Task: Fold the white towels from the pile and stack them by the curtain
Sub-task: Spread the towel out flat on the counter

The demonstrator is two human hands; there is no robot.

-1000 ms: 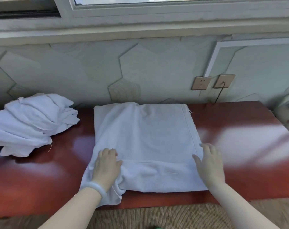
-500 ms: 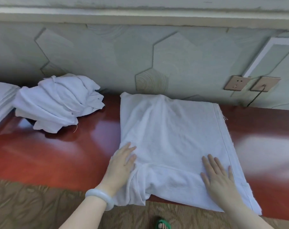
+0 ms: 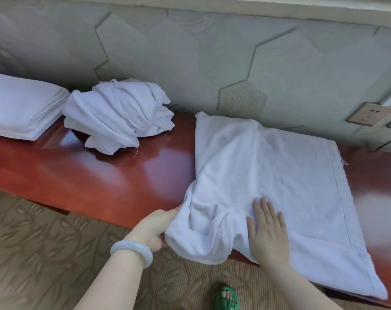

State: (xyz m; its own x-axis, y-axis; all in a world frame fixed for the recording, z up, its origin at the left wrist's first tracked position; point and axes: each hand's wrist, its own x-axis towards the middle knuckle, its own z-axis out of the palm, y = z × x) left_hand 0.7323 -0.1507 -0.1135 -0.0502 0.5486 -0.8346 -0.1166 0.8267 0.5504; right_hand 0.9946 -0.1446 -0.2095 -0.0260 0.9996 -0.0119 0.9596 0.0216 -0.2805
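- A large white terry towel (image 3: 279, 166) lies spread on the glossy red-brown wooden table (image 3: 100, 175), and its near edge hangs over the table's front.
- The left hand (image 3: 154, 229) grips the towel's bunched corner at 7 o'clock. Its fingers curl into the cloth and pinch a thick fold, and the fingertips are hidden in the fabric.
- The right hand (image 3: 268, 236) rests palm down on the towel just beside that bunch, at about 6 o'clock of the cloth. Its fingers (image 3: 266, 209) are straight, close together and pressed flat.
- A crumpled pile of loose white towels (image 3: 118, 115) sits on the table toward 10 o'clock from the spread towel, apart from it.
- A neat stack of folded white towels (image 3: 17, 106) lies at 9 o'clock of the pile, touching or nearly touching it.
- A pale, milky bangle (image 3: 131, 252) circles the left wrist.
- A foot in a green sandal (image 3: 227, 298) stands on the patterned beige carpet (image 3: 44, 253) at 6 o'clock.
- A beige wall socket (image 3: 369, 114) sits on the hexagon-patterned wall at 2 o'clock.
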